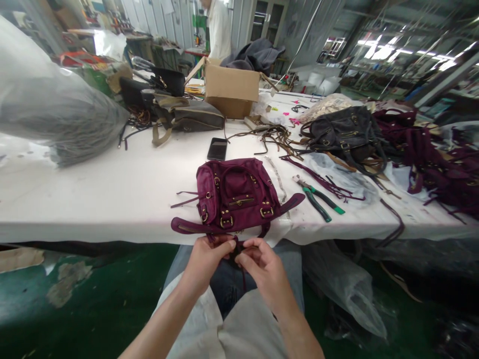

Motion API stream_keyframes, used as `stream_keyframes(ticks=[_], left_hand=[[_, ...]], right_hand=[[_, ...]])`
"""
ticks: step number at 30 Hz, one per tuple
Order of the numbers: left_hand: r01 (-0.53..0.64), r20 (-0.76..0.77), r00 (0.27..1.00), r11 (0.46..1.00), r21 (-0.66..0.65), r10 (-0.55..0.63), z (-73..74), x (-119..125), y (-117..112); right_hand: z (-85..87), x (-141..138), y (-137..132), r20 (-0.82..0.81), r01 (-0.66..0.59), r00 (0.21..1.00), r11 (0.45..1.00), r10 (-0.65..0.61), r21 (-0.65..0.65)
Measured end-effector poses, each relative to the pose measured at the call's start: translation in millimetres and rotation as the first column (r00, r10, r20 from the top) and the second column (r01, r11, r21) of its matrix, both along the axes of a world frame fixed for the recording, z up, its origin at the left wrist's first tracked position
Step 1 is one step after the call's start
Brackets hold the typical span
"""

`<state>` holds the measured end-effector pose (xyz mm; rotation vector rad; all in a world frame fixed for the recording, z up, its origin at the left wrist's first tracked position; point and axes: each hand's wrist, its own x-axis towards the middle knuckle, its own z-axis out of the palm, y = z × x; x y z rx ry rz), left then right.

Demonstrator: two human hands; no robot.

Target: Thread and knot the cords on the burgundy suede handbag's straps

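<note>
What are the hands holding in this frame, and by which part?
The left hand and right hand both pinch a thin purple strap hanging from the purple bag, just below the table edge. The bag itself lies on the table, unheld.

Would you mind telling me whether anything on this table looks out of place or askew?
The purple bag sits right at the near edge of the table, its strap at the brink; the left hand and right hand pinch a cord below it. Pliers lie loose beside it.
</note>
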<state>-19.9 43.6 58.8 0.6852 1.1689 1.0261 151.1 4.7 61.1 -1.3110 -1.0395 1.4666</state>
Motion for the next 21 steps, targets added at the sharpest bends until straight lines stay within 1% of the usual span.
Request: stream_keyframes(ticks=[3, 5, 7, 8, 10, 11, 14, 17, 19, 21], left_hand=[[-0.019, -0.070, 0.997, 0.999, -0.026, 0.018, 2.9, 0.3, 0.4], [-0.002, -0.072, 0.997, 1.000, -0.027, 0.000, 3.9, 0.1, -0.3], [0.021, -0.069, 0.997, 1.000, 0.000, -0.020, 4.2, -0.6, -1.4], [0.020, -0.085, 0.996, 1.000, 0.020, -0.018, 4.2, -0.9, -2.0], [-0.005, -0.143, 0.990, 0.998, 0.066, 0.014, 4.1, -1.4, -3.4], [-0.015, -0.170, 0.985, 0.996, 0.092, 0.030, 4.2, -1.3, -4.1], [-0.001, -0.198, 0.980, 0.989, 0.150, 0.031, 5.0, 0.6, -6.6], [0.024, -0.181, 0.983, 0.983, 0.181, 0.009, 7.0, 3.2, -8.9], [0.031, -0.169, 0.986, 0.981, 0.191, 0.002, 8.4, 4.4, -10.2], [0.042, -0.158, 0.987, 0.980, 0.192, -0.011, 9.4, 5.0, -11.4]], right_hand=[[-0.5, 8.1, 0.7, -0.078, -0.131, 0.988, 0.991, 0.131, -0.003], [-2.2, 11.3, 3.2, -0.141, -0.176, 0.974, 0.984, 0.177, 0.022], [-4.3, 11.8, 6.7, -0.170, -0.144, 0.974, 0.988, 0.151, 0.052], [-5.1, 11.2, 8.5, -0.156, -0.108, 0.981, 0.992, 0.117, 0.067], [-5.1, 8.7, 11.8, -0.071, -0.027, 0.997, 0.991, 0.036, 0.128], [-4.4, 7.1, 13.1, -0.021, 0.005, 1.000, 0.984, -0.001, 0.180], [-0.7, 2.5, 14.8, 0.067, 0.045, 0.995, 0.925, -0.076, 0.377], [2.6, -1.1, 14.8, 0.125, 0.063, 0.982, 0.866, -0.144, 0.496], [4.4, -3.4, 15.2, 0.235, 0.030, 0.951, 0.813, -0.202, 0.581], [6.3, -6.3, 16.2, 0.346, -0.044, 0.904, 0.753, -0.249, 0.657]])
